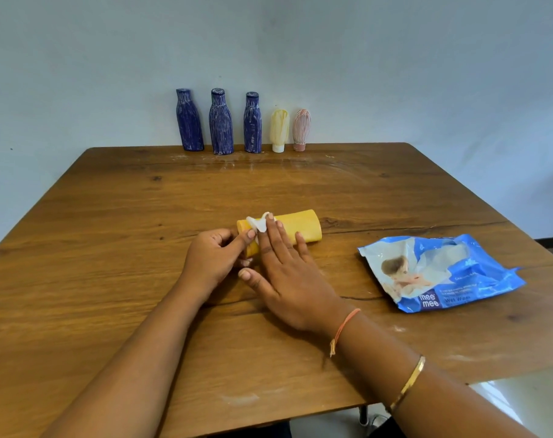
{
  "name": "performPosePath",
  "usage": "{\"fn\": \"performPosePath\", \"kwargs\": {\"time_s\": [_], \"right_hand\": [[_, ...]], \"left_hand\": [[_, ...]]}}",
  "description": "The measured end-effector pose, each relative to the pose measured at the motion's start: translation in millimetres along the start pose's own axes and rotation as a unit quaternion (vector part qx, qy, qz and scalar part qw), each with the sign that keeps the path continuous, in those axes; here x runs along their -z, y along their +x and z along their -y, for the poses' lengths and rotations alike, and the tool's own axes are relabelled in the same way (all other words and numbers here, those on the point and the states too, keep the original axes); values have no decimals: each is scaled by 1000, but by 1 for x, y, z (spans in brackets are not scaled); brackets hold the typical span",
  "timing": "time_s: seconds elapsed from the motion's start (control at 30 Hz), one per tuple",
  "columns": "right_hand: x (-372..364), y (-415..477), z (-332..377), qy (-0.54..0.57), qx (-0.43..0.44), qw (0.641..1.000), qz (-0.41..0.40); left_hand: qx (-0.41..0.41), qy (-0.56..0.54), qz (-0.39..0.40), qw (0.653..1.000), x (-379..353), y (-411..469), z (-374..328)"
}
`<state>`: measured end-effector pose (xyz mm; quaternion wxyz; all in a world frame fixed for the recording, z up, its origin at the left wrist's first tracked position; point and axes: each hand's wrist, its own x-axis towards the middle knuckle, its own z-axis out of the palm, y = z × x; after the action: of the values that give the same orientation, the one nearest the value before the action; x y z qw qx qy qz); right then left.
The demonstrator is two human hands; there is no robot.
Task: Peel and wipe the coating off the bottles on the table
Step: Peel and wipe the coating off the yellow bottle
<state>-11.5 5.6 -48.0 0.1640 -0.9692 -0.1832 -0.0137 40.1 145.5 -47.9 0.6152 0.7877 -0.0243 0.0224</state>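
Observation:
A yellow bottle [295, 227] lies on its side in the middle of the wooden table [110, 216]. A small white scrap of peeled coating [258, 223] sits at its left end. My left hand [212, 257] grips that end of the bottle, its index finger reaching up to the scrap. My right hand [287, 273] lies flat across the bottle with straight fingers, fingertips touching the scrap. At the far edge stand three blue coated bottles [220, 123], a pale yellow tube [279, 129] and a pink tube [301, 128].
A blue pack of wet wipes [439, 273] lies to the right of my hands, its flap open. White residue streaks mark the table near the far bottles and the near edge. A wall rises right behind the row of bottles.

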Motion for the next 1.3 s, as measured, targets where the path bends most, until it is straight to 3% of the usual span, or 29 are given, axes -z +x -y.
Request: {"fn": "performPosePath", "kwargs": {"time_s": [0.27,0.33,0.47,0.57,0.63,0.83,1.13,1.3], "right_hand": [[10,12,-39,61,-167,984,-1],[5,7,-30,55,-163,985,-1],[-4,-2,3,21,-41,999,2],[2,2,4,10,-2,1000,14],[5,8,-8,-10,-15,1000,14],[7,15,-31,52,-166,985,3],[0,16,-2,40,-16,999,26],[6,29,-36,75,-154,985,22]], "left_hand": [[16,-31,15,999,0,1,0],[22,-49,13,998,-2,0,0],[38,-73,6,997,-2,1,0],[45,-97,1,994,0,1,0],[32,-89,6,996,1,1,0],[34,-83,5,996,-3,2,-1],[27,-116,-17,993,0,5,6],[37,-131,-15,991,-4,5,1]]}}
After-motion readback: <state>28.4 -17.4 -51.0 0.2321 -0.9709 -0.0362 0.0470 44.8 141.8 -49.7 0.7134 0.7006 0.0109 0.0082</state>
